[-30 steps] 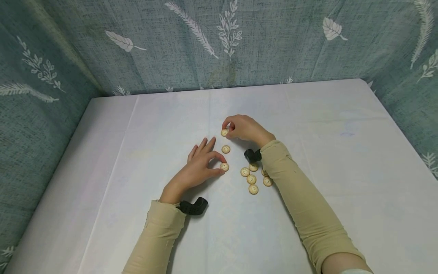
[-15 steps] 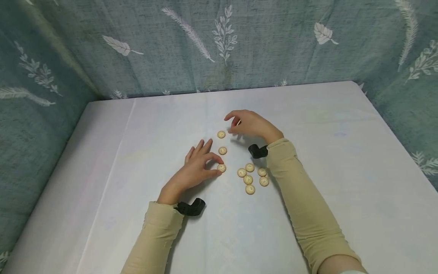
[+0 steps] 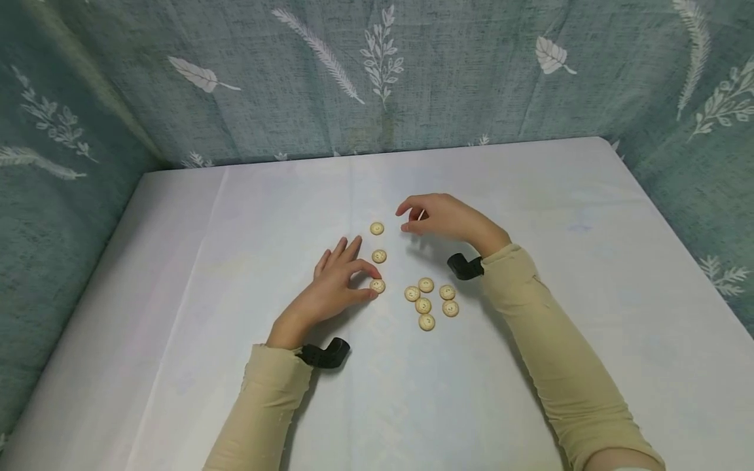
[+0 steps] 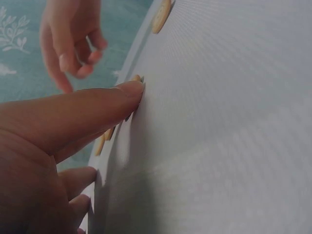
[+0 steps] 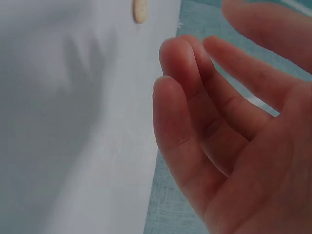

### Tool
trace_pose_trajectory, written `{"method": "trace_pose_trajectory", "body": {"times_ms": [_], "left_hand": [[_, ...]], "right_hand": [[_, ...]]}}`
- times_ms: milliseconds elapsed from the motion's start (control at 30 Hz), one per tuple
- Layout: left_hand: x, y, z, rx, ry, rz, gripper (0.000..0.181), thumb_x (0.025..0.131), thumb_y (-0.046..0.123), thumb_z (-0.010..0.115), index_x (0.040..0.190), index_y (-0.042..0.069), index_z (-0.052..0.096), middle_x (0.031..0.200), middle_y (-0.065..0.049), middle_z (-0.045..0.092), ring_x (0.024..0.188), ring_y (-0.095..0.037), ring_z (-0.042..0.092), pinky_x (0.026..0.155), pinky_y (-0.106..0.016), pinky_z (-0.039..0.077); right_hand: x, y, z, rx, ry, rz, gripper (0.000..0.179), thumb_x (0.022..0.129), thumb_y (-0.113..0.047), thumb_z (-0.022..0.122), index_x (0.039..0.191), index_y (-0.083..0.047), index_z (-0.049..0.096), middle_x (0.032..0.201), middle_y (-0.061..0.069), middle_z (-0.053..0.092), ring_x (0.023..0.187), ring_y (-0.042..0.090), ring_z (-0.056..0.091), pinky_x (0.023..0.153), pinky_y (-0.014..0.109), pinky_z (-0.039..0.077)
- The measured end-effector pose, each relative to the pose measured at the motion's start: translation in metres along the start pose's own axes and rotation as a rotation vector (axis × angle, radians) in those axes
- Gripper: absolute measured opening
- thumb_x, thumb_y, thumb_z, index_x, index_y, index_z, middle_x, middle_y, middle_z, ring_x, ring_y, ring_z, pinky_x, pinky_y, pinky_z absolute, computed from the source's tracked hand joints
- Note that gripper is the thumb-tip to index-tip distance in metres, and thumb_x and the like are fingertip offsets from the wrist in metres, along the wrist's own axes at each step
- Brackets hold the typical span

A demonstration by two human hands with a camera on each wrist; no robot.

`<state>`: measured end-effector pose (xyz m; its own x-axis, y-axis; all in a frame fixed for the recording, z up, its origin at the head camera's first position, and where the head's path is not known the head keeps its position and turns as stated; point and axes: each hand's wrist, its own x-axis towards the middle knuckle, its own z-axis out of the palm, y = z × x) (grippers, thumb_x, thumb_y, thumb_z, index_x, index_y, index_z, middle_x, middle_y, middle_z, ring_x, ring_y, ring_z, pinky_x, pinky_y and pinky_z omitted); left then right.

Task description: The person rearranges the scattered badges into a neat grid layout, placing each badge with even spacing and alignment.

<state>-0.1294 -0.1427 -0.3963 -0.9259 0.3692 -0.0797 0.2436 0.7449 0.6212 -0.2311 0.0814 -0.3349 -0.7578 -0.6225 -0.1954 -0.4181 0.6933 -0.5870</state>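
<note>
My left hand [image 3: 331, 289] pinches a round wooden button [image 3: 377, 286] at its edges between thumb and index finger, on the white tabletop. Two more buttons lie beyond it in a rough column, a middle one [image 3: 379, 256] and a far one [image 3: 377, 228]. In the left wrist view the thumb [image 4: 92, 109] hides most of the pinched button. To the right of the far button, my right hand [image 3: 450, 216] hovers above the table with loosely bent fingers and nothing between them. The right wrist view shows the hand's shadow and one button [image 5: 140, 10] ahead.
Several matching buttons [image 3: 423, 305] lie in a loose cluster right of the pinched one, nearer than the right hand. A green leaf-patterned curtain [image 3: 436, 78] hangs behind the white table [image 3: 235, 261]. Each wrist carries a black camera mount [image 3: 325, 353].
The right hand has let go of the far button, lifted off and drawn back to the right, uncovering the button cluster. The left hand keeps its pinch.
</note>
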Motion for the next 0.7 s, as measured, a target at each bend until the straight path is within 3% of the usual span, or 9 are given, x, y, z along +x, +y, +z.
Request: {"method": "trace_pose_trajectory", "body": {"times_ms": [433, 700], "left_hand": [[0.001, 0.0, 0.001, 0.008, 0.006, -0.01, 0.018, 0.077, 0.032, 0.069, 0.093, 0.029, 0.061, 0.148, -0.007, 0.013, 0.135, -0.023, -0.004, 0.103, -0.045, -0.006], [0.001, 0.0, 0.002, 0.003, 0.008, -0.011, 0.019, 0.077, 0.032, 0.069, 0.093, 0.029, 0.061, 0.148, -0.007, 0.012, 0.135, -0.023, -0.004, 0.103, -0.045, -0.006]], "right_hand": [[-0.03, 0.002, 0.008, -0.072, -0.047, -0.067, 0.034, 0.086, -0.031, 0.058, 0.117, -0.016, 0.055, 0.093, -0.002, 0.058, 0.079, 0.014, 0.053, 0.07, 0.03, 0.042], [-0.036, 0.004, 0.017, -0.047, -0.054, -0.106, 0.031, 0.087, -0.029, 0.057, 0.115, -0.015, 0.056, 0.09, -0.002, 0.059, 0.079, 0.014, 0.053, 0.07, 0.03, 0.042]]}}
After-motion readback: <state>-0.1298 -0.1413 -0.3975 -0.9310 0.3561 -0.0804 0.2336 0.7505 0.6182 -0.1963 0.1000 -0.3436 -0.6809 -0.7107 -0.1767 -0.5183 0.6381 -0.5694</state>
